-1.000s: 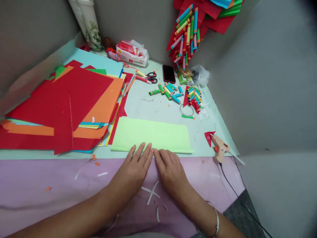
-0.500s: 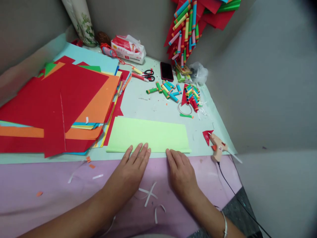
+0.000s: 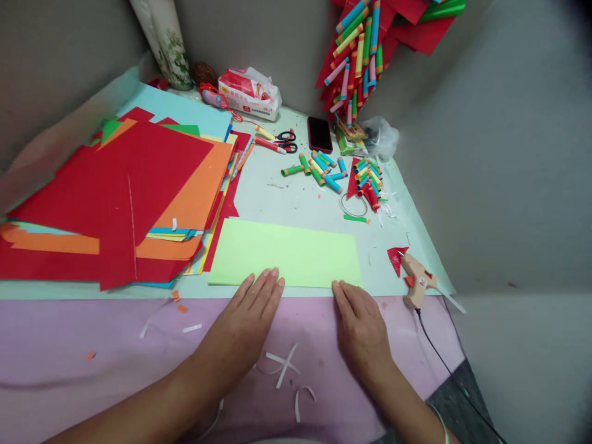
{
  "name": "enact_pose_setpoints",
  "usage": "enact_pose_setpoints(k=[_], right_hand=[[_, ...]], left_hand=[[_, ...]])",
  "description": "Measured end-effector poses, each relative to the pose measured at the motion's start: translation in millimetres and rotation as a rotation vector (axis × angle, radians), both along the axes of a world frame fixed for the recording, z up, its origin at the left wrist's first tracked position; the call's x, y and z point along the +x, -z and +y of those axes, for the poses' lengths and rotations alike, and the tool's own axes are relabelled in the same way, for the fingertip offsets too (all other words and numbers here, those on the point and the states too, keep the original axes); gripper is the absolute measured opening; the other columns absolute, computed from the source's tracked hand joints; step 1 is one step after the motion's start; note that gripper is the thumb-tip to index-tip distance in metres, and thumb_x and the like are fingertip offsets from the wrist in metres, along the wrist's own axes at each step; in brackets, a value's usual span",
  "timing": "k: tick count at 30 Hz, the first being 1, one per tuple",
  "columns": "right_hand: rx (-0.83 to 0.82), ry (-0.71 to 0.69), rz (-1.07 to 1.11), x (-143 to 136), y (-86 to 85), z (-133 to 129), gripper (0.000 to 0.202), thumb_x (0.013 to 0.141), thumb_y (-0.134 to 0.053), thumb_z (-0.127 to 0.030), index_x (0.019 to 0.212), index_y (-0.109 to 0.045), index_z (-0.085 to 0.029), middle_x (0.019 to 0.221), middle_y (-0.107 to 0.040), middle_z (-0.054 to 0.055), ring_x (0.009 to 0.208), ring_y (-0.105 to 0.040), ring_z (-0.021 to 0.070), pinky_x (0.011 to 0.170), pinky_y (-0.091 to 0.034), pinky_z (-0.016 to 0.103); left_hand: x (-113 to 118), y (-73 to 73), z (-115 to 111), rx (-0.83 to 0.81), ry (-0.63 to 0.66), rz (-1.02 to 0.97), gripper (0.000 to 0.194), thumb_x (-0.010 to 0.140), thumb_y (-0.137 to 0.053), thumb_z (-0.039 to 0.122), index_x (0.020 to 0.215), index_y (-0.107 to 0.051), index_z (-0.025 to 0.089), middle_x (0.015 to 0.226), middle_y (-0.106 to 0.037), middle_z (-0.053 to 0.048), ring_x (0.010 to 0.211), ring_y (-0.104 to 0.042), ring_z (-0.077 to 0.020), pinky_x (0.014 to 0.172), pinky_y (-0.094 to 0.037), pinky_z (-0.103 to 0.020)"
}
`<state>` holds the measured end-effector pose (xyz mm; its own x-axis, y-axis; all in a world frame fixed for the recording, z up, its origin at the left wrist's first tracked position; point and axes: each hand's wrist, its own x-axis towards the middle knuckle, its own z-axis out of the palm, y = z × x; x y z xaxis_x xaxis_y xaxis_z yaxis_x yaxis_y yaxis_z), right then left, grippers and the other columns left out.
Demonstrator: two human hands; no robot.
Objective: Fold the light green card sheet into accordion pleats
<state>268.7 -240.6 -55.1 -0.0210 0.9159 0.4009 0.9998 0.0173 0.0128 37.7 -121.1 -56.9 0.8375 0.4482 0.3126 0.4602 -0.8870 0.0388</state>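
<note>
A light green sheet of paper [image 3: 287,250] lies folded in a long strip near the table's front edge. My left hand [image 3: 252,314] rests flat with fingers stretched out, its fingertips on the strip's near edge. To the right, my right hand [image 3: 363,317] touches the same edge close to the strip's right corner, fingers extended and lying side by side. Nothing is gripped in either hand. White paper scraps [image 3: 283,364] lie on the purple cloth between my forearms.
A pile of red and orange paper [image 3: 115,197] covers the left side. Beyond the strip are scissors [image 3: 287,142], a phone [image 3: 319,135] and small rolled paper tubes [image 3: 319,168]. A glue gun [image 3: 419,277] with a cord lies right. A tissue pack [image 3: 250,94] stands behind.
My right hand has slid right along the green paper's near edge, towards its corner. My left hand stays pressed on the paper. The whole view has shifted slightly.
</note>
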Motion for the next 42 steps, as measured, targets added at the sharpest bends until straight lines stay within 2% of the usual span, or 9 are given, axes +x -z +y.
enact_pose_setpoints(k=[6,9,15,22,26,31,36,39,42], right_hand=[[0.001,0.028,-0.013,3,3.8,-2,0.06,0.093,-0.041,0.002,0.151,-0.039,-0.015,0.123,-0.065,0.018,0.116,-0.059,0.0282,0.094,-0.056,0.048],[0.007,0.032,-0.018,2,4.7,-2,0.059,0.094,-0.041,0.0,0.151,-0.04,-0.016,0.124,-0.065,0.018,0.114,-0.06,0.0279,0.092,-0.056,0.047],[0.025,0.087,-0.079,10,4.7,-7,0.057,0.094,-0.045,-0.003,0.15,-0.038,-0.013,0.12,-0.066,0.019,0.111,-0.062,0.0294,0.089,-0.057,0.048],[0.036,0.105,-0.105,12,7.2,-10,0.059,0.094,-0.046,-0.002,0.151,-0.037,-0.014,0.122,-0.066,0.019,0.114,-0.061,0.029,0.092,-0.057,0.047],[0.037,0.1,-0.111,10,6.8,-9,0.06,0.094,-0.046,-0.002,0.152,-0.035,-0.013,0.122,-0.065,0.02,0.114,-0.061,0.0296,0.091,-0.057,0.047],[0.034,0.109,-0.128,9,6.6,-8,0.059,0.095,-0.044,-0.003,0.152,-0.034,-0.011,0.123,-0.064,0.022,0.115,-0.06,0.0306,0.091,-0.056,0.047],[0.0,0.057,-0.131,11,4.7,-7,0.059,0.094,-0.038,-0.002,0.152,-0.034,-0.008,0.123,-0.063,0.022,0.114,-0.058,0.0308,0.09,-0.056,0.049],[-0.016,0.042,-0.137,11,2.4,-6,0.058,0.093,-0.036,-0.001,0.151,-0.034,-0.005,0.123,-0.062,0.024,0.115,-0.056,0.0315,0.09,-0.055,0.05],[-0.008,0.039,-0.166,10,0.5,-5,0.057,0.092,-0.036,0.002,0.148,-0.036,-0.002,0.121,-0.062,0.025,0.113,-0.056,0.0318,0.09,-0.055,0.05]], left_hand=[[-16,2.4,-3,0.001,-0.093,0.008,0.066,0.077,-0.037,-0.001,0.141,-0.051,0.0,0.149,-0.052,-0.022,0.144,-0.043,-0.0311,0.12,-0.034,-0.045],[-29,1.7,-4,-0.004,-0.162,-0.009,0.058,0.083,-0.039,0.006,0.138,-0.053,-0.002,0.148,-0.052,-0.025,0.142,-0.045,-0.0339,0.12,-0.035,-0.046],[-48,-1.9,-3,0.033,-0.258,0.002,0.05,0.092,-0.038,0.014,0.136,-0.054,-0.004,0.147,-0.052,-0.027,0.139,-0.049,-0.036,0.119,-0.036,-0.049],[-56,-6.9,4,0.182,-0.26,-0.005,0.046,0.091,-0.046,0.013,0.133,-0.053,-0.004,0.139,-0.058,-0.029,0.128,-0.06,-0.0366,0.11,-0.044,-0.048],[-55,-8.0,3,0.17,-0.268,-0.011,0.045,0.092,-0.045,0.014,0.132,-0.054,-0.004,0.139,-0.059,-0.028,0.127,-0.061,-0.036,0.109,-0.044,-0.049],[-56,-7.5,3,0.07,-0.297,-0.018,0.046,0.095,-0.045,0.018,0.135,-0.054,-0.001,0.141,-0.058,-0.025,0.131,-0.058,-0.0349,0.114,-0.039,-0.052],[-58,-23.3,2,-0.039,-0.286,0.023,0.047,0.098,-0.038,0.023,0.132,-0.059,-0.001,0.144,-0.056,-0.025,0.139,-0.049,-0.0371,0.119,-0.033,-0.055],[-43,-37.1,-6,-0.052,-0.247,0.004,0.048,0.099,-0.04,0.03,0.134,-0.06,0.003,0.149,-0.052,-0.023,0.143,-0.044,-0.0357,0.12,-0.031,-0.052],[-13,-38.7,-14,-0.043,-0.099,-0.07,0.049,0.1,-0.044,0.036,0.138,-0.057,0.009,0.153,-0.05,-0.016,0.144,-0.044,-0.028,0.123,-0.029,-0.042]])
